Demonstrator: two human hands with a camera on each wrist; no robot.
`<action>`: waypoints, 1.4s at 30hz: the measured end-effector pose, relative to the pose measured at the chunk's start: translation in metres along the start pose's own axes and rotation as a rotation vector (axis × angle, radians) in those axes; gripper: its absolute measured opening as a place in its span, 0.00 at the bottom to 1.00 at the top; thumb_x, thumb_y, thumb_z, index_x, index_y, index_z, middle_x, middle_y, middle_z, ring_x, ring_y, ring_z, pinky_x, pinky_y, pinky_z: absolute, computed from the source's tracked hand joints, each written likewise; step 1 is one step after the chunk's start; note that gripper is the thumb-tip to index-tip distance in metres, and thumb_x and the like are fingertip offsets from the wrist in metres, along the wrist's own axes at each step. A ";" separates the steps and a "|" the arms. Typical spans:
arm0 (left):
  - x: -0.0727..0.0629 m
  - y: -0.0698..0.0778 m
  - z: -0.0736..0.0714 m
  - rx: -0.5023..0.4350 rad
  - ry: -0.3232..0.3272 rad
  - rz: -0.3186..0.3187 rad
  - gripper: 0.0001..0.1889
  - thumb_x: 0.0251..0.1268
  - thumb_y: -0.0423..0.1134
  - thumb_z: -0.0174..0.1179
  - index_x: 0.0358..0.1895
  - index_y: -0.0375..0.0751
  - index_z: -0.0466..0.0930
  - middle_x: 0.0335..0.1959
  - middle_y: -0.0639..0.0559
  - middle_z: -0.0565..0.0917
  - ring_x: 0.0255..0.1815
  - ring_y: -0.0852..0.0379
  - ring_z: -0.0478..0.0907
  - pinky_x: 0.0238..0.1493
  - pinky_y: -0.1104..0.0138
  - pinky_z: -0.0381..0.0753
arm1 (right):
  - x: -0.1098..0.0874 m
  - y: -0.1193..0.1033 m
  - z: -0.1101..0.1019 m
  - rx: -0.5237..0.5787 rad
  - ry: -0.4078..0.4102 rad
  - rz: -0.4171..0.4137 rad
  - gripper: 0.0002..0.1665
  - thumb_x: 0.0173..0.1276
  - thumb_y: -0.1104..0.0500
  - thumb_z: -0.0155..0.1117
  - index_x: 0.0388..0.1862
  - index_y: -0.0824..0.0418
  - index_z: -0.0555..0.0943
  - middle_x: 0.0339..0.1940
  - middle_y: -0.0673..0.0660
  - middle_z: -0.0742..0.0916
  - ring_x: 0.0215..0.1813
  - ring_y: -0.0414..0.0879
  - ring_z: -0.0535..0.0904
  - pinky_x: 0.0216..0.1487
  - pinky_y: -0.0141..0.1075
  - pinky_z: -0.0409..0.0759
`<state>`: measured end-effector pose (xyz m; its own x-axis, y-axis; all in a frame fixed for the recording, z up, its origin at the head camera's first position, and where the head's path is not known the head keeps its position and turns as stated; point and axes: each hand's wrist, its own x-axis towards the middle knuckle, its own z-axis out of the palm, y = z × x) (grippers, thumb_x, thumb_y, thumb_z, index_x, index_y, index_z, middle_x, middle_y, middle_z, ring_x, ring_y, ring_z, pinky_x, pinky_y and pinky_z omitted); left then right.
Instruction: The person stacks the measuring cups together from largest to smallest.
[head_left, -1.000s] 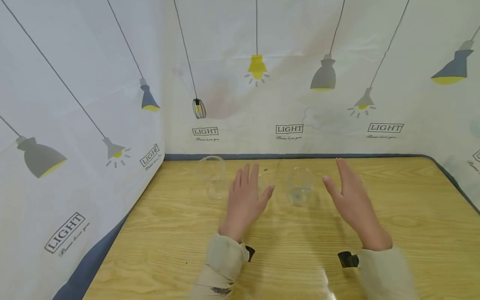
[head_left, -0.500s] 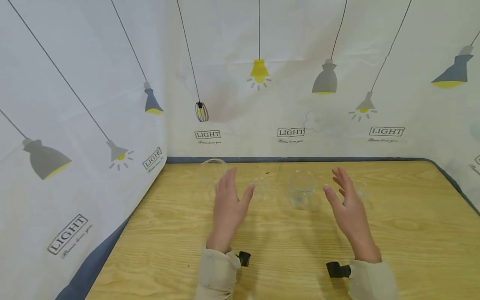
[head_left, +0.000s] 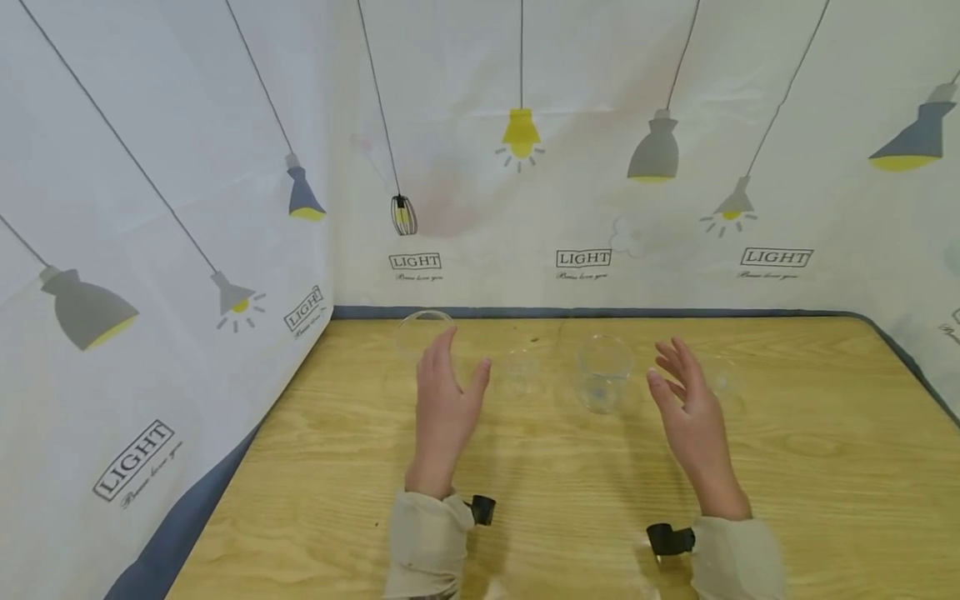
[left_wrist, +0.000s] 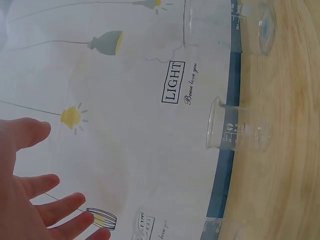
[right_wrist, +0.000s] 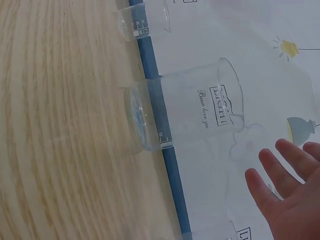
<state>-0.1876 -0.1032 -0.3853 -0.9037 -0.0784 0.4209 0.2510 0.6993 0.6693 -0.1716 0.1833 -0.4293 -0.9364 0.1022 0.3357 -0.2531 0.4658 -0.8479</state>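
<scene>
Toward the back of the table: a loose row of see-through beakers, from left to right the left large beaker, the left small beaker, the middle large beaker and the right small beaker.
Left hand: released, holding nothing, raised with its fingers spread and thumb apart; from the head view it covers part of the left large beaker, and from the left wrist view its fingertips are clear of the left small beaker.
Right hand: released too, fingers loosely bent, just to the right of the middle large beaker and apart from it, overlapping the edge of the right small beaker in the head view.
Middle large beaker: upright between the two hands, with a blue tint at its base.
Left small beaker: upright, a lip at its rim and white marks on its side.
Wrists: a pale left sleeve with a black clip, and a matching right sleeve.
Wall cloth: pale, printed with hanging lamps and the boxed word LIGHT, meeting a dark blue band at the bottom.
</scene>
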 end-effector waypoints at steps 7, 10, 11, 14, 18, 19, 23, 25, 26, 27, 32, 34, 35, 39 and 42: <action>0.003 -0.009 -0.008 -0.025 0.041 -0.041 0.31 0.61 0.54 0.52 0.65 0.46 0.58 0.62 0.50 0.62 0.62 0.52 0.57 0.57 0.55 0.61 | -0.001 0.002 0.004 -0.013 -0.020 0.012 0.34 0.69 0.45 0.45 0.69 0.36 0.46 0.67 0.45 0.64 0.64 0.49 0.62 0.56 0.51 0.63; 0.004 -0.014 -0.010 -0.024 0.045 -0.062 0.32 0.61 0.55 0.52 0.65 0.47 0.57 0.62 0.50 0.62 0.62 0.52 0.57 0.58 0.56 0.61 | -0.001 0.004 0.005 -0.011 -0.022 0.018 0.33 0.69 0.45 0.46 0.69 0.36 0.46 0.67 0.47 0.65 0.64 0.50 0.62 0.56 0.52 0.63; 0.004 -0.017 -0.010 -0.025 0.048 -0.067 0.32 0.61 0.55 0.52 0.65 0.47 0.57 0.62 0.50 0.62 0.62 0.52 0.57 0.58 0.56 0.60 | -0.002 0.004 0.005 -0.010 -0.021 0.021 0.33 0.69 0.45 0.46 0.69 0.37 0.46 0.67 0.47 0.65 0.64 0.51 0.62 0.56 0.52 0.62; 0.006 -0.023 -0.012 -0.025 0.067 -0.074 0.32 0.60 0.55 0.52 0.65 0.47 0.57 0.62 0.50 0.63 0.62 0.52 0.57 0.58 0.56 0.60 | -0.002 0.005 0.006 -0.003 -0.014 0.027 0.33 0.69 0.45 0.46 0.70 0.40 0.48 0.66 0.50 0.65 0.64 0.52 0.62 0.56 0.52 0.62; 0.007 -0.031 -0.014 -0.018 0.096 -0.094 0.33 0.59 0.56 0.53 0.65 0.45 0.58 0.62 0.49 0.63 0.61 0.49 0.57 0.57 0.53 0.60 | -0.002 0.006 0.007 0.020 -0.001 0.037 0.33 0.68 0.46 0.47 0.70 0.47 0.50 0.65 0.54 0.66 0.63 0.53 0.63 0.56 0.51 0.62; 0.008 -0.033 -0.014 -0.015 0.100 -0.098 0.34 0.58 0.57 0.54 0.64 0.45 0.58 0.62 0.48 0.63 0.61 0.49 0.56 0.56 0.53 0.59 | -0.002 0.006 0.007 0.028 0.004 0.040 0.33 0.68 0.47 0.47 0.70 0.47 0.51 0.65 0.54 0.67 0.63 0.53 0.63 0.56 0.51 0.62; 0.010 -0.042 -0.012 -0.027 0.097 -0.151 0.38 0.53 0.60 0.57 0.65 0.48 0.57 0.64 0.48 0.58 0.63 0.48 0.52 0.57 0.49 0.57 | 0.000 0.009 0.010 0.056 0.009 0.055 0.33 0.68 0.47 0.48 0.69 0.48 0.52 0.64 0.55 0.67 0.62 0.52 0.63 0.57 0.51 0.62; 0.010 -0.046 -0.010 -0.044 0.090 -0.184 0.41 0.50 0.61 0.59 0.66 0.48 0.55 0.65 0.48 0.55 0.64 0.48 0.50 0.57 0.47 0.55 | -0.001 0.011 0.011 0.056 0.006 0.067 0.33 0.68 0.47 0.48 0.69 0.48 0.52 0.63 0.55 0.68 0.62 0.52 0.63 0.57 0.51 0.62; 0.009 -0.048 -0.008 -0.056 0.087 -0.204 0.42 0.48 0.61 0.60 0.66 0.49 0.54 0.66 0.49 0.54 0.64 0.48 0.49 0.57 0.46 0.55 | -0.002 0.012 0.012 0.051 0.003 0.073 0.33 0.68 0.47 0.48 0.69 0.48 0.52 0.63 0.55 0.68 0.62 0.52 0.63 0.57 0.51 0.62; 0.009 -0.051 -0.007 -0.067 0.085 -0.220 0.43 0.47 0.61 0.61 0.67 0.50 0.53 0.66 0.49 0.52 0.65 0.48 0.48 0.56 0.46 0.55 | -0.003 0.012 0.012 0.044 0.002 0.084 0.33 0.68 0.46 0.48 0.69 0.47 0.52 0.63 0.54 0.68 0.62 0.52 0.64 0.57 0.50 0.63; 0.008 -0.063 0.000 -0.129 0.090 -0.258 0.47 0.46 0.58 0.63 0.68 0.50 0.49 0.67 0.50 0.49 0.65 0.47 0.47 0.57 0.46 0.57 | -0.007 0.012 0.012 0.021 0.008 0.116 0.34 0.68 0.44 0.47 0.70 0.46 0.51 0.62 0.54 0.69 0.62 0.52 0.64 0.56 0.51 0.63; 0.007 -0.068 0.002 -0.157 0.099 -0.269 0.47 0.46 0.58 0.63 0.68 0.50 0.48 0.67 0.49 0.49 0.65 0.48 0.48 0.58 0.49 0.58 | -0.007 0.012 0.012 0.027 0.006 0.118 0.33 0.68 0.44 0.47 0.70 0.47 0.52 0.62 0.54 0.69 0.62 0.53 0.64 0.56 0.51 0.63; 0.007 -0.071 0.002 -0.170 0.103 -0.277 0.47 0.46 0.58 0.63 0.68 0.50 0.47 0.67 0.49 0.49 0.65 0.48 0.48 0.58 0.49 0.58 | -0.007 0.012 0.013 0.028 0.003 0.117 0.34 0.68 0.45 0.47 0.70 0.48 0.52 0.62 0.55 0.69 0.62 0.53 0.64 0.56 0.51 0.63; 0.006 -0.081 0.004 -0.211 0.112 -0.321 0.48 0.46 0.59 0.63 0.69 0.51 0.46 0.67 0.48 0.50 0.65 0.49 0.48 0.59 0.51 0.58 | -0.006 0.013 0.015 0.015 -0.008 0.125 0.32 0.68 0.44 0.46 0.67 0.54 0.58 0.60 0.57 0.71 0.60 0.54 0.66 0.54 0.51 0.65; 0.005 -0.087 0.006 -0.214 0.107 -0.337 0.48 0.46 0.59 0.63 0.69 0.52 0.45 0.67 0.47 0.49 0.66 0.47 0.47 0.58 0.49 0.58 | -0.006 0.013 0.016 -0.028 -0.015 0.139 0.29 0.68 0.42 0.45 0.60 0.58 0.68 0.55 0.58 0.76 0.56 0.54 0.70 0.52 0.50 0.67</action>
<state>-0.2163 -0.1607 -0.4449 -0.9093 -0.3588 0.2105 0.0244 0.4591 0.8880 -0.1737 0.1744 -0.4491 -0.9657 0.1544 0.2089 -0.1136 0.4724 -0.8740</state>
